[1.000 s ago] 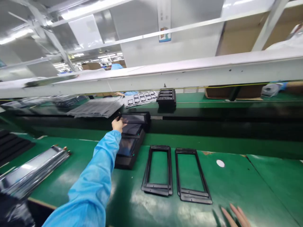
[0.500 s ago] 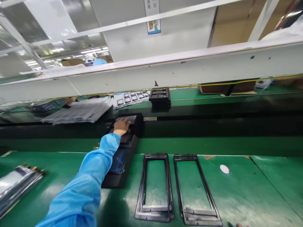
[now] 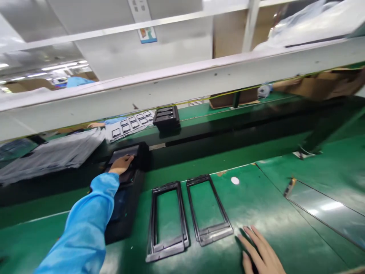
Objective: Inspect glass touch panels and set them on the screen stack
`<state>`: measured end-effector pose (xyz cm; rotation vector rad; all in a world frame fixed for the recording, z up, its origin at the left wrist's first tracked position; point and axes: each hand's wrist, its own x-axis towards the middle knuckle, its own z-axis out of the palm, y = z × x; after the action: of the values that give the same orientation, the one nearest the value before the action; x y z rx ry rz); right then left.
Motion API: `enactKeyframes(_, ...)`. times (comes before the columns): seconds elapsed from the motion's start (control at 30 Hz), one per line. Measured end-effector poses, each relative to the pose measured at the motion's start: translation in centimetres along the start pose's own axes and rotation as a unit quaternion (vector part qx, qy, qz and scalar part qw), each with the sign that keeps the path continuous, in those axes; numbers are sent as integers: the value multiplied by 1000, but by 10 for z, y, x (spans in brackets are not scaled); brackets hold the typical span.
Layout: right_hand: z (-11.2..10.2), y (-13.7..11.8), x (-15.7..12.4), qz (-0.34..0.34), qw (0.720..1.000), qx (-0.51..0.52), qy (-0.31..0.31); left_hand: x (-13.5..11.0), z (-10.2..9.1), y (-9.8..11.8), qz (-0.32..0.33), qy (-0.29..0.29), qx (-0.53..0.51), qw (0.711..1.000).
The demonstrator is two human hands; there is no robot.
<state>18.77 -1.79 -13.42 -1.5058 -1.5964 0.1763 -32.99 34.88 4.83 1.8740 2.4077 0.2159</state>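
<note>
My left hand [image 3: 122, 164], in a blue sleeve [image 3: 85, 217], reaches over a black tray [image 3: 134, 205] that holds dark, flat display panels. Its fingers are drawn together at the far panel [image 3: 124, 152]; whether they grip its edge is hidden. Low on the right, my right hand [image 3: 261, 253] hovers over the green bench with its fingers spread and nothing in them. Between the hands lie two small stacks of thin black rectangular frames, a left stack [image 3: 168, 220] and a right stack [image 3: 209, 209], the right one nearer my right hand.
A clear glass-like panel [image 3: 327, 209] is at the right. Beyond the bench are stacked plastic-wrapped sheets [image 3: 57, 152], a printed sheet [image 3: 129, 125] and a black tray stack [image 3: 167, 120]. A white shelf beam [image 3: 182, 85] crosses above. Another person's hand [image 3: 96, 125] shows at the back left.
The view has swung right, so things appear farther left. My right hand has come into view, as has the glass-like panel. My left hand stays at the tray, its fingers more drawn in.
</note>
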Motion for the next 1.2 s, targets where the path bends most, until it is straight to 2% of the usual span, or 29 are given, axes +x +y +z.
enactKeyframes(0.1, -5, -13, 3, 25, 999, 18, -8, -20, -9, 31, 26, 26, 14, 999)
enactKeyframes(0.17, -6, -24, 4, 57, 997, 52, 0, -46, -5, 63, 67, 32, 15, 997)
enactKeyframes(0.23, -7, -35, 5, 87, 991, 103, 10, -81, 11, 100, 130, 2, 10, 991)
enactKeyframes(0.3, -11, -40, 7, 98, 984, 148, 28, -120, 36, 137, 199, -64, 2, 978)
enactKeyframes(0.4, -30, -20, 19, 55, 989, 128, 56, -168, 73, 181, 236, -141, 4, 961)
enactKeyframes(0.47, -54, 14, 36, 23, 997, 19, 71, -186, 88, 199, 224, -161, 2, 961)
enactKeyframes(0.5, -70, 35, 46, 25, 994, -72, 72, -190, 91, 205, 212, -164, -3, 963)
enactKeyframes(0.53, -86, 56, 56, 38, 982, -172, 66, -192, 92, 210, 199, -164, -12, 966)
enactKeyframes(0.57, -103, 78, 65, 55, 974, -210, 68, -192, 91, 213, 184, -163, -25, 969)
enactKeyframes(0.67, -144, 127, 74, 75, 960, -267, 43, -189, 81, 216, 144, -158, -92, 973)
enactKeyframes(0.73, -156, 141, 64, 65, 957, -283, 7, -189, 70, 214, 124, -159, -160, 966)
enactKeyframes(0.87, -155, 138, 18, 25, 953, -298, -51, -205, 52, 206, 90, -169, -330, 925)
enactKeyframes(1.0, -158, 125, -22, -78, 946, -306, -79, -238, 40, 199, 75, -146, -469, 868)
enactKeyframes(1.1, -177, 115, -33, -130, 947, -289, -57, -267, 38, 198, 68, -131, -534, 832)
enactKeyframes(1.2, -204, 95, -28, -153, 951, -269, -20, -299, 43, 202, 54, -132, -591, 794)
